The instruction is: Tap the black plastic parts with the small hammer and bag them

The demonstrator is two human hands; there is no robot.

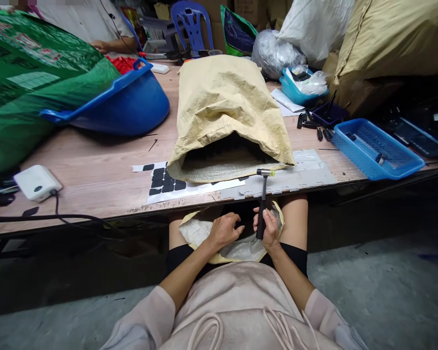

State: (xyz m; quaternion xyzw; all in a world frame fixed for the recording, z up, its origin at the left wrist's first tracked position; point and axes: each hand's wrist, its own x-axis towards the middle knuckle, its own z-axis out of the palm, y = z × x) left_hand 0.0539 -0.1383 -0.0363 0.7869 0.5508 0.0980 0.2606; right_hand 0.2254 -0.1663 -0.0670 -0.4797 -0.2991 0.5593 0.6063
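My right hand [269, 227] is wrapped around the black handle of a small hammer [264, 201], held upright. The hammer's head, metal with a yellowish face, is raised in front of the table edge. Over my lap, my left hand [225, 229] is loosely bent, thumb and forefinger apart, with nothing visible between them. Beneath both hands lies an open yellow sack [195, 233] with a whitish lining; its inside is dark. On the table, a large tan sack [229, 92] lies with its mouth towards me, its contents hidden in shadow.
A sheet of black stickers [168, 184] and a grey board [306, 170] lie along the table's front edge. A blue tub [120, 107] and white adapter [38, 182] are at left. At right stands a blue basket [375, 150]. A person's arm [115, 45] shows far left.
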